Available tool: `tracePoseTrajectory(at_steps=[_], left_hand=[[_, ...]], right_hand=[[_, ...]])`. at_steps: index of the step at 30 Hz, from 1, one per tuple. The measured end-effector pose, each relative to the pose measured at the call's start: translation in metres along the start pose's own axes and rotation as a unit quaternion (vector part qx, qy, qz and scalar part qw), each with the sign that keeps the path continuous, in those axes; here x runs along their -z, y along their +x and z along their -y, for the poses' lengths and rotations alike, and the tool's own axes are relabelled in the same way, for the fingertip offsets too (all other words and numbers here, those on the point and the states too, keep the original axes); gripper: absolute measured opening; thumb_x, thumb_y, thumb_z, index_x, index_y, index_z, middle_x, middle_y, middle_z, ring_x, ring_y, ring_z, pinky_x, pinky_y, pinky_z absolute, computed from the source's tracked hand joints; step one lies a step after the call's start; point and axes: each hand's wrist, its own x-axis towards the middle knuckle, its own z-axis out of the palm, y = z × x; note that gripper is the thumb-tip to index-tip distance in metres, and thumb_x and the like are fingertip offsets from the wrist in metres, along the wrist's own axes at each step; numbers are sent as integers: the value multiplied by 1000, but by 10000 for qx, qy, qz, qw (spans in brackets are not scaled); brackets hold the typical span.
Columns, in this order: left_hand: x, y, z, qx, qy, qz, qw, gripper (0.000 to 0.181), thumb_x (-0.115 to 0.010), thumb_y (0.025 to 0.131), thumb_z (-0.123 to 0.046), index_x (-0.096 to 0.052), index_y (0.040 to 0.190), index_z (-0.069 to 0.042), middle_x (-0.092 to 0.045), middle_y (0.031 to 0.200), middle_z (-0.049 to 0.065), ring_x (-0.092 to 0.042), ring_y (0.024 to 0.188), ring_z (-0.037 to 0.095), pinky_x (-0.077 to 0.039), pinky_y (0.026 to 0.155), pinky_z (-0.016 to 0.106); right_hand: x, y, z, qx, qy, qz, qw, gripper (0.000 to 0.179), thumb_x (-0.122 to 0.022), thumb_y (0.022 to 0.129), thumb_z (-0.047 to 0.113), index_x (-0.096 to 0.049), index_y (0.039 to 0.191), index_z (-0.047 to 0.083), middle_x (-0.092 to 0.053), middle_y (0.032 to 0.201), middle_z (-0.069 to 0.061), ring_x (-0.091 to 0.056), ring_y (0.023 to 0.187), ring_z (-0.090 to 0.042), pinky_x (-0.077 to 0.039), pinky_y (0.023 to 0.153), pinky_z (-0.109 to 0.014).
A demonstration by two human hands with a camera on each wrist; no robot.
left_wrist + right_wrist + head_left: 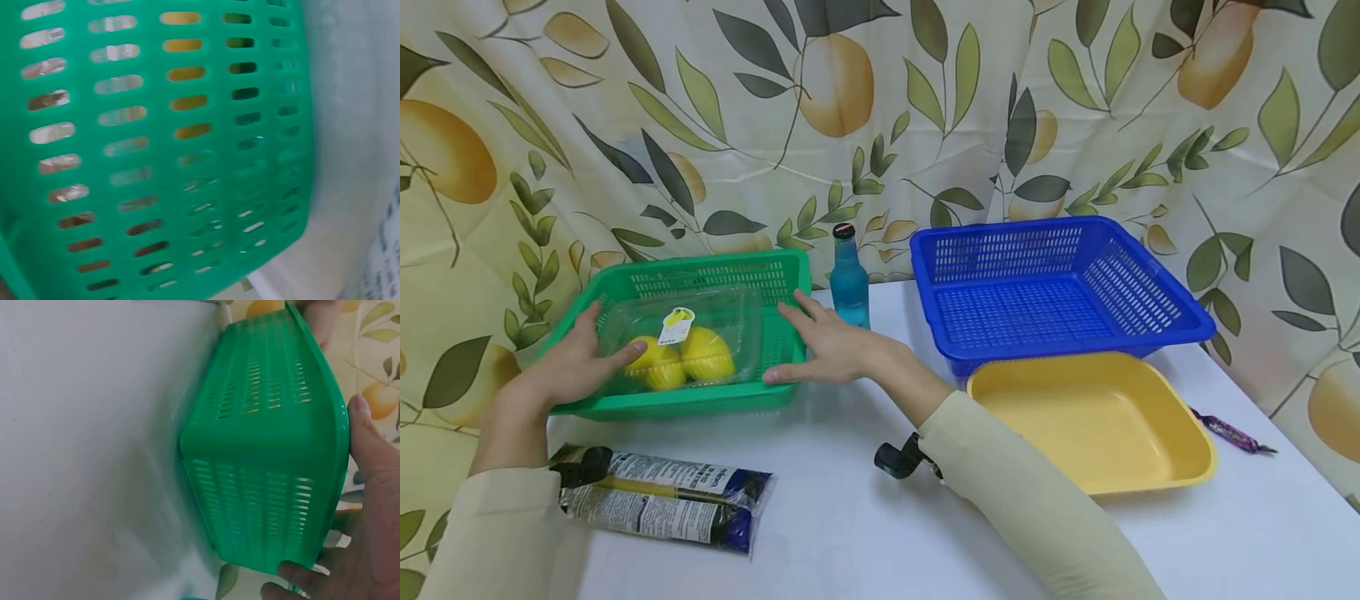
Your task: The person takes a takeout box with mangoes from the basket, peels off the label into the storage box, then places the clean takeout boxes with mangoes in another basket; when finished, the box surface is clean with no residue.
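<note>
A green slotted basket stands at the left of the table, a clear plastic box inside it. Through the box show two yellow fruits and a white label. At the basket's left end is my left hand, thumb stretched inward over the box's near-left side. My right hand has its fingers spread at the right end. From the right wrist, the thumb rests at the basket's rim and the fingertips touch the far side. In the left wrist view, the basket wall hides my left hand.
Behind my right hand stands a blue bottle with a dark cap. A blue slotted basket and a yellow tray are at the right, beside a purple-wrapped stick. A printed plastic packet lies near my left forearm.
</note>
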Motion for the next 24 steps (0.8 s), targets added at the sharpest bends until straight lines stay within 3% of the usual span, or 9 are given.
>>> tracePoseTrajectory(at_steps=[5,8,16,21,24], left_hand=[[0,1,3,379,277,72,9989,107,-38,105,-63,14,154,16,-13,148,56,-22,132,73,-27,105,81],[-1,3,5,409,300,-48,9987,106,-39,104,-63,6,155,18,-23,145,55,-29,130,71,-32,103,79],[4,7,3,289,-13,-308,9991,107,-45,102,-62,7,157,13,-23,148,53,-30,131,70,-34,102,79],[9,3,0,234,-223,-290,9991,100,-40,104,-61,9,160,6,-20,151,51,-29,132,70,-32,102,80],[10,-2,-2,186,-389,-461,9980,91,-36,107,-57,6,162,2,-20,152,50,-28,132,70,-29,101,82]], right_hand=[[0,0,1,-78,117,117,9998,103,-59,95,67,-2,167,20,15,172,-7,2,159,-34,-19,125,-59],[-1,-2,1,-129,242,92,9996,106,-58,94,69,0,167,19,19,171,-6,2,159,-33,-19,126,-57],[-3,-6,2,-413,496,-29,9979,113,-57,93,71,6,165,10,22,170,-11,7,159,-30,-18,126,-52],[-4,-5,3,-463,317,-40,9984,112,-56,94,72,4,165,9,17,171,-13,3,159,-32,-23,125,-54],[-3,-5,4,-464,261,-55,9986,112,-56,93,72,2,165,9,16,172,-13,0,159,-33,-24,124,-54]])
